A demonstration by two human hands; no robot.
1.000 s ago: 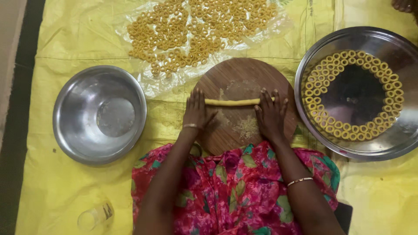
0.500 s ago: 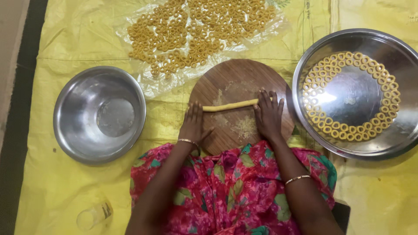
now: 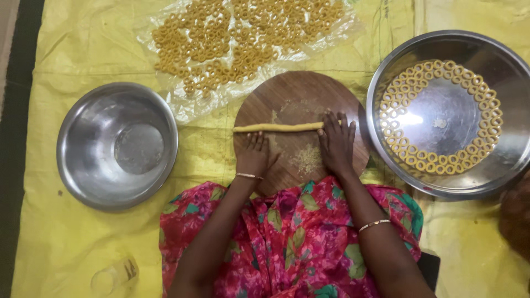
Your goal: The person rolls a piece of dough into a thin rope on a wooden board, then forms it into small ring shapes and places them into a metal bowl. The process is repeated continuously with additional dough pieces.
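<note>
A thin yellow dough rope [image 3: 279, 127] lies across a round wooden board [image 3: 301, 99]. My left hand [image 3: 255, 154] rests flat on the board just below the rope's left part, fingertips near it. Flat on the board too, my right hand [image 3: 335, 142] has its fingertips over the rope's right end. Both hands have fingers spread and grip nothing. Loose crumbs of dough [image 3: 306, 159] sit between the hands.
An empty steel bowl [image 3: 117, 144] stands at the left. At the right, a wide steel plate [image 3: 513, 154] holds dough rings [image 3: 441, 165] around its rim. Several more rings [image 3: 243, 38] lie on clear plastic beyond the board. A small glass [image 3: 113, 276] lies on the yellow sheet [image 3: 66, 55].
The dough rope has grown longer and thinner, reaching further left. My left hand has drawn back below the rope, while my right hand stays on its right end.
</note>
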